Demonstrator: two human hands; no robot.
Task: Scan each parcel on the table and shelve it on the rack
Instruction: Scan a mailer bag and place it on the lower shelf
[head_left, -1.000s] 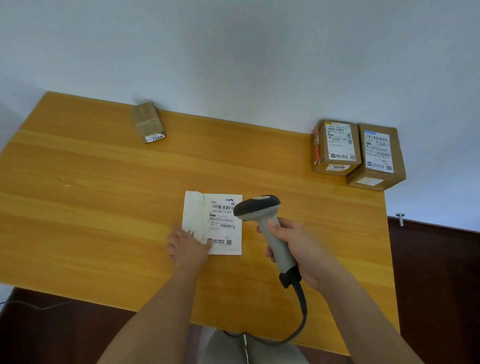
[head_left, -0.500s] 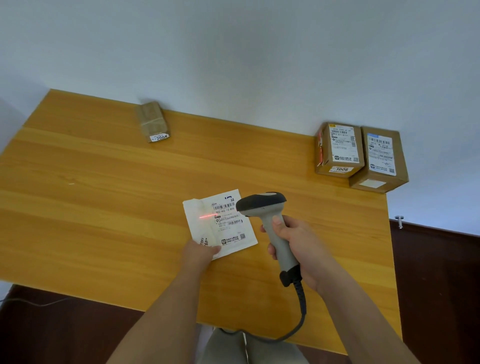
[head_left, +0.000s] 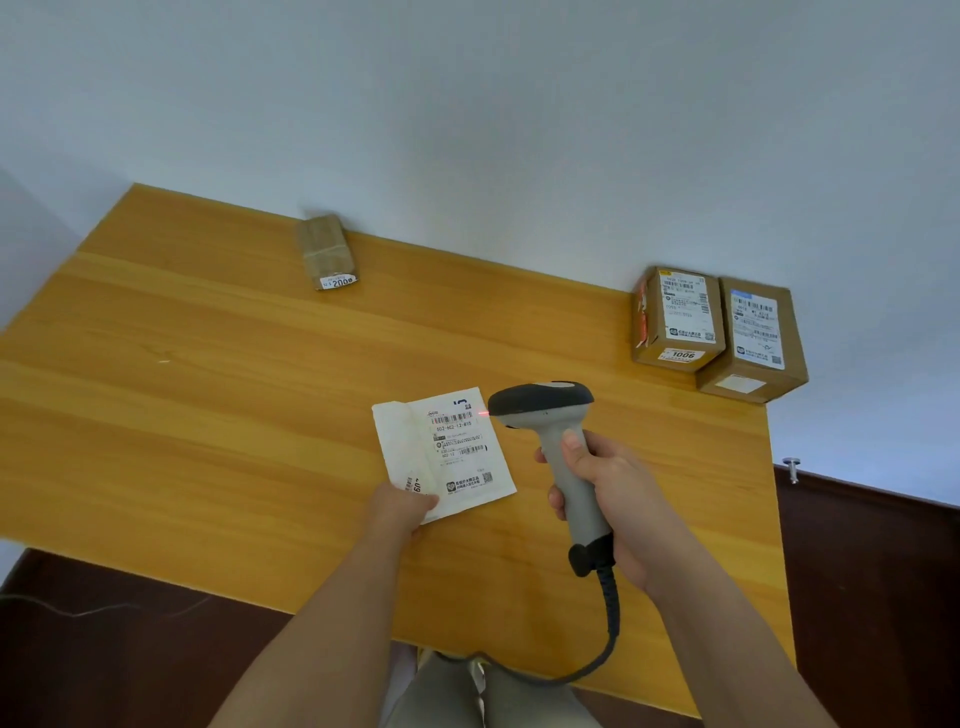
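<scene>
Wooden table (head_left: 208, 415): my left hand (head_left: 402, 512) pinches the white parcel (head_left: 447, 457) (label up) at centre; my right hand (head_left: 608, 493), at 3 o'clock, grips the scanner (head_left: 550, 421).

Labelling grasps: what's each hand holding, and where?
Left hand pinches flat white mailer parcel at its near corner; right hand grips grey handheld barcode scanner by its handle.

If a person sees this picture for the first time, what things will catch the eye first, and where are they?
First, the grey barcode scanner near the table's middle, gripped by the right hand; a red glint shows at its nose. Beside it, the left hand pinches the near corner of a flat white parcel with a printed label. Two labelled cardboard boxes sit together at the far right corner.
</scene>
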